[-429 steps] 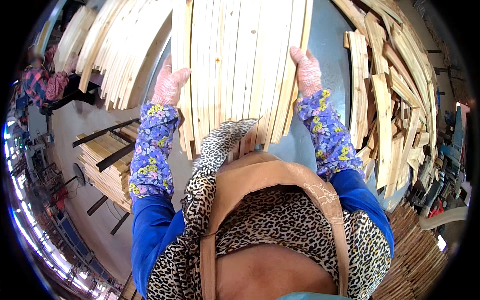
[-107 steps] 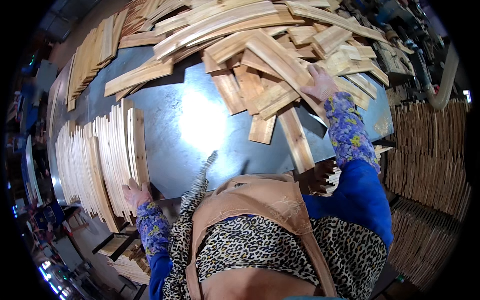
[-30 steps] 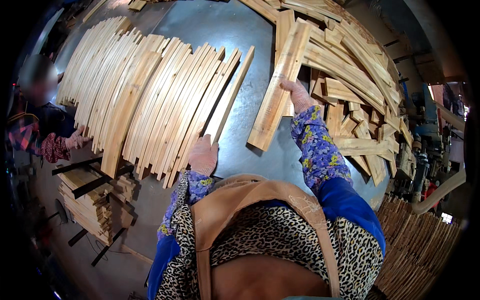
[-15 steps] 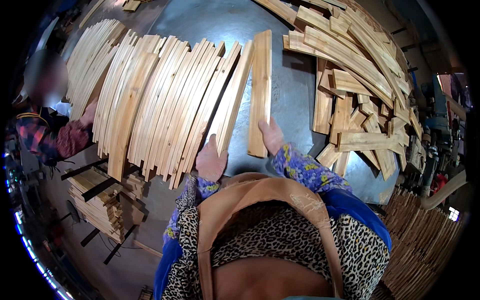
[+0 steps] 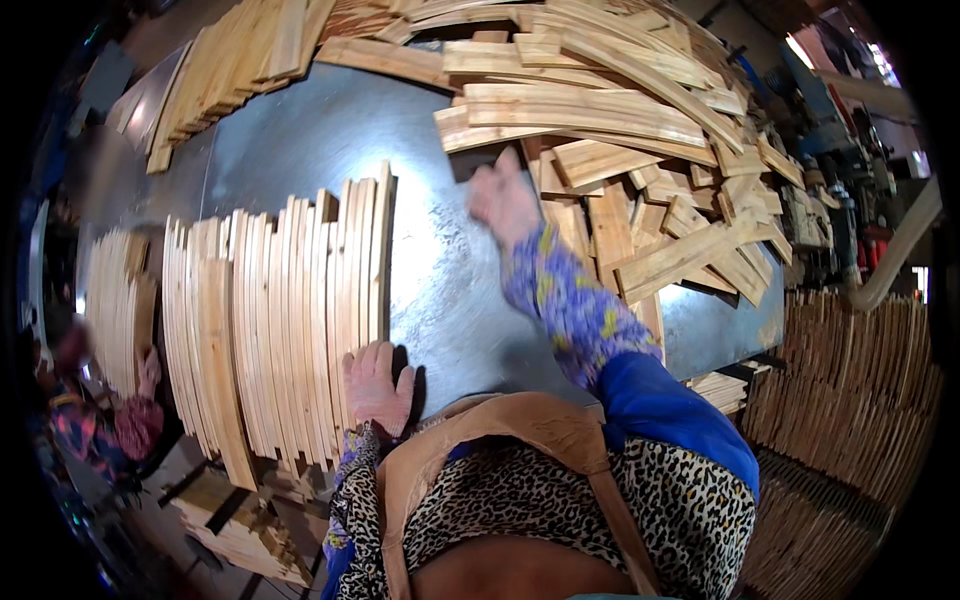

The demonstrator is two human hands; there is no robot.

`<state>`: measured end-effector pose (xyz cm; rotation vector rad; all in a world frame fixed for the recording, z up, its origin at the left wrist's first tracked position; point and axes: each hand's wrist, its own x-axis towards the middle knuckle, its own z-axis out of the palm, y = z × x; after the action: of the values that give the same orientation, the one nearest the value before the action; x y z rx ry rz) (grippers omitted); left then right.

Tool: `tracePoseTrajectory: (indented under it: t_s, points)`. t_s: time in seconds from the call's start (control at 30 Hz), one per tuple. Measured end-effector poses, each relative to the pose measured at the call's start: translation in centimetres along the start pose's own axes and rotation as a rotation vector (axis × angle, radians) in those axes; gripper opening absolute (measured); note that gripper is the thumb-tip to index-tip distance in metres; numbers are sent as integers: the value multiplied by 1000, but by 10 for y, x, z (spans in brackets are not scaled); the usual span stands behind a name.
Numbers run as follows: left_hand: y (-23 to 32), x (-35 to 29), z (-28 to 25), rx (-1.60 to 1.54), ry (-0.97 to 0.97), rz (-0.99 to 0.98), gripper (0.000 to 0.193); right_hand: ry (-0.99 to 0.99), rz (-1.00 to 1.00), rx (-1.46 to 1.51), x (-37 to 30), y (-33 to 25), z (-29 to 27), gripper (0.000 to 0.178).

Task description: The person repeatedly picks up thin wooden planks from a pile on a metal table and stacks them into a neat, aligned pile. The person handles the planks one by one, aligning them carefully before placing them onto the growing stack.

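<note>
My left hand [image 5: 379, 388] rests with spread fingers against the near right end of a row of wooden slats [image 5: 285, 330] standing on edge, packed side by side. It grips none of them. One wider board [image 5: 216, 370] lies flat on top of the row and juts out toward me. My right hand [image 5: 503, 198] is stretched forward over the metal table, just short of a heap of loose boards. It is slightly blurred, with fingers apart and nothing seen in them. Closest to it are the ends of a pale board [image 5: 585, 112] and the boards around it.
The grey metal table [image 5: 440, 290] lies between row and heap. More boards [image 5: 225, 75] are stacked at the far left. A co-worker's hand [image 5: 149, 372] touches another slat row [image 5: 115, 300] at left. Below right stand large slat stacks [image 5: 850, 400]; machinery [image 5: 835, 215] is behind the heap.
My right hand has let go of a board and moved forward to the heap. The loose boards at the row's right end now stand close against it. The whole view has turned.
</note>
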<state>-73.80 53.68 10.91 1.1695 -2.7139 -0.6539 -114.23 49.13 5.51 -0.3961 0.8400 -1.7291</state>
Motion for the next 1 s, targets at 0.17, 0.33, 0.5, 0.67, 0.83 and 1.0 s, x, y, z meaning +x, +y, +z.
tracePoseTrajectory:
  t_s: [0.17,0.33,0.5,0.67,0.83,1.0]
  points:
    - [8,35,-1,19,60,18,58,881,-342,45,79,-76,-40,64]
    - [47,77,-11,-158,190,197,72,961,91,-658,-58,-48,37,74]
    - [93,100,53,-297,-422,178,113,568,31,-716,-223,49,42,69]
    - [69,89,116,-1189,-743,-380,83,430,53,-772,-230,76,29,74]
    - [78,72,93,-1558,-704,-716,60,424,192,-979,-180,54,-8,87]
    - [70,46,64,-1735,-543,-724,62,369,315,-605,-185,38,-15,77]
